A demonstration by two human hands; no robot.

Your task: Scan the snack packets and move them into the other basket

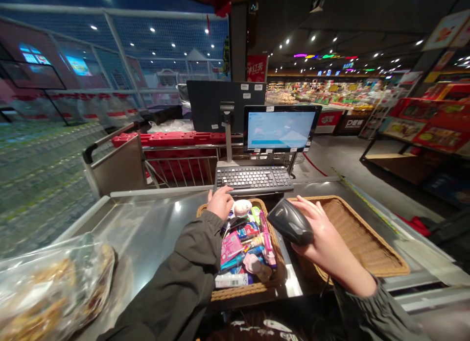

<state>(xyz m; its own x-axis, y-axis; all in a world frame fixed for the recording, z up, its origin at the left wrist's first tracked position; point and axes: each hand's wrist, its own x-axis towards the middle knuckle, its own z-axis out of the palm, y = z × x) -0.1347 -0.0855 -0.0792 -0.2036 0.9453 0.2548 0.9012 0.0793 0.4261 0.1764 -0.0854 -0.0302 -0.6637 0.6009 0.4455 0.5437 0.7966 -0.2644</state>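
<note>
My right hand [317, 233] grips a black barcode scanner [292, 221], held above the gap between two wicker baskets. My left hand [221, 202] reaches to the lower left corner of a black keyboard [253, 178]; its fingers are stretched out and it holds nothing. Whether the fingertips touch the keys, I cannot tell. Below the left hand, the left wicker basket [249, 292] is full of small packaged goods, among them a pink packet [231, 246] and a white rounded item [242, 207]. The right wicker basket [389, 267] is partly behind my right hand and shows its woven bottom.
A lit monitor [281, 129] stands behind the keyboard, with a second dark screen [216, 106] seen from its back. Bagged food [55, 282] lies on the metal counter [147, 223] at left. Beyond are a cart with red crates [172, 155] and shop shelves [429, 120].
</note>
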